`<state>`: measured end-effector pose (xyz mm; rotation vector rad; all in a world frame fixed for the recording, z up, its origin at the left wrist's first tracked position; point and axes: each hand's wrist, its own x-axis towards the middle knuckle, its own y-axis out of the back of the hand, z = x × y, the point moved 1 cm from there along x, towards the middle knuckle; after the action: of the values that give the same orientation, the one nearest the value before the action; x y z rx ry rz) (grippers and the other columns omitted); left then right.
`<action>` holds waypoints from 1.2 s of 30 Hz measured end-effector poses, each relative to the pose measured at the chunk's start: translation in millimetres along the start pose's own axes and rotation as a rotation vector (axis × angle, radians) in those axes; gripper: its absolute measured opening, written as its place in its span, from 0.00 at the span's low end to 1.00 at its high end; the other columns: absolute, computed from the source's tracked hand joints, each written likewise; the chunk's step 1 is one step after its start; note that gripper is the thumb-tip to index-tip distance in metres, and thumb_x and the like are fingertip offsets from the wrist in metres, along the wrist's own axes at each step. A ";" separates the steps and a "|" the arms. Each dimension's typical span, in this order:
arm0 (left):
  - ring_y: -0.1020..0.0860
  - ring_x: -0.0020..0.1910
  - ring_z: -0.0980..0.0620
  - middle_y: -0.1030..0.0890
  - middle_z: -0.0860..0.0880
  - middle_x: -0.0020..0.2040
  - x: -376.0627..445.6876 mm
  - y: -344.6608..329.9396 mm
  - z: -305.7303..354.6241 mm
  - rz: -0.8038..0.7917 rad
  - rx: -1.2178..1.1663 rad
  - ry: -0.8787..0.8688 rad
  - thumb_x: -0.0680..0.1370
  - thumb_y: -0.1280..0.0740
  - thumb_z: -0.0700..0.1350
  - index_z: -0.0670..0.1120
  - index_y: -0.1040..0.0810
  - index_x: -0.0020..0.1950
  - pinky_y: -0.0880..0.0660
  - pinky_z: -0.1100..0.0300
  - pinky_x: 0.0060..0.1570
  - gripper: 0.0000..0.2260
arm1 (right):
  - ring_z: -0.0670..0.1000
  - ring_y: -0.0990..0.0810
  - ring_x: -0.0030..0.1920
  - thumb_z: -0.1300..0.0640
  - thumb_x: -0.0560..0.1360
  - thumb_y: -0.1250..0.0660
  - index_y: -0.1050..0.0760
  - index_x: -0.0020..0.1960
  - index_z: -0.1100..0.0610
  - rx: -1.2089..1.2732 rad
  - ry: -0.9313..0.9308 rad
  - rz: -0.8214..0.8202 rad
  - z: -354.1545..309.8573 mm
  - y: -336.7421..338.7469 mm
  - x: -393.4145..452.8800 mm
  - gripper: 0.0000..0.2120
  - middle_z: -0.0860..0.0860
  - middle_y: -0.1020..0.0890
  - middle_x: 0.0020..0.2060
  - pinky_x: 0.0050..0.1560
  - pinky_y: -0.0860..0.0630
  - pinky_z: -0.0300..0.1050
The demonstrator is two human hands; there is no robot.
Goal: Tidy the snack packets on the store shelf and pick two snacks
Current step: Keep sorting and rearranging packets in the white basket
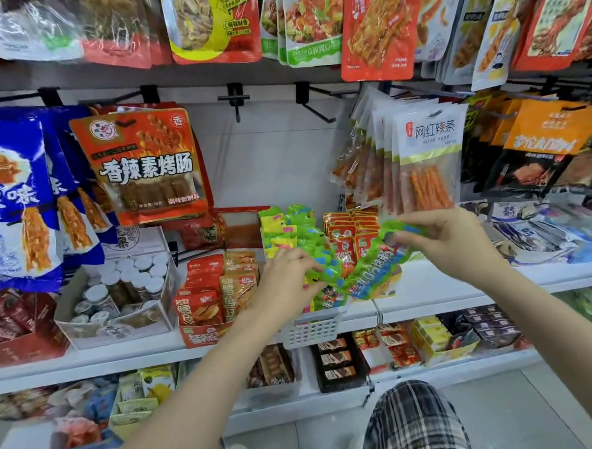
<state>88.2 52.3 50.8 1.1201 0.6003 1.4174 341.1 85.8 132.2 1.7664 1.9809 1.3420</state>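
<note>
A white perforated basket (310, 330) on the middle shelf holds upright rows of small green packets (287, 224) and red packets (349, 228). My right hand (449, 240) pinches the top of a green snack packet (376, 271) lifted over the basket's front. My left hand (283, 276) has curled fingers on a bunch of green packets (321, 274) at the basket's front left. The packets between both hands are blurred.
Left of the basket stands a red carton of orange and gold packets (215, 290) and a clear box of small jars (120, 292). Hanging bags fill the pegs above: red ones (147, 167) at left, white ones (421, 159) at right. Lower shelves (363, 358) carry more snacks.
</note>
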 end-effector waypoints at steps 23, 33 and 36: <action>0.25 0.51 0.52 0.26 0.57 0.43 59.7 -9.9 -20.4 -0.227 -0.020 0.015 0.71 0.23 0.51 0.52 0.19 0.43 0.28 0.55 0.52 0.07 | 0.36 0.19 0.43 0.61 0.70 0.24 0.15 0.51 0.48 0.054 0.124 0.114 9.2 -52.9 -1.7 0.12 0.36 0.18 0.40 0.43 0.23 0.34; 0.26 0.45 0.56 0.25 0.57 0.40 59.8 -8.4 -27.5 -0.218 -0.098 0.021 0.71 0.22 0.48 0.47 0.16 0.43 0.28 0.59 0.49 0.07 | 0.52 0.20 0.45 0.53 0.70 0.24 0.15 0.54 0.53 -0.126 0.111 -0.301 9.5 -125.6 -12.2 0.13 0.52 0.17 0.46 0.50 0.24 0.49; 0.25 0.48 0.53 0.23 0.53 0.45 56.2 -8.4 -28.6 -0.195 -0.096 0.006 0.72 0.23 0.48 0.46 0.16 0.45 0.28 0.58 0.52 0.07 | 0.43 0.19 0.42 0.49 0.69 0.23 0.15 0.50 0.51 -0.100 -0.006 -0.210 20.9 -123.1 -12.6 0.11 0.46 0.14 0.44 0.46 0.23 0.40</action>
<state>74.3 114.2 47.8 0.9548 0.6220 1.2686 270.7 98.3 29.1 1.4717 1.9932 1.3398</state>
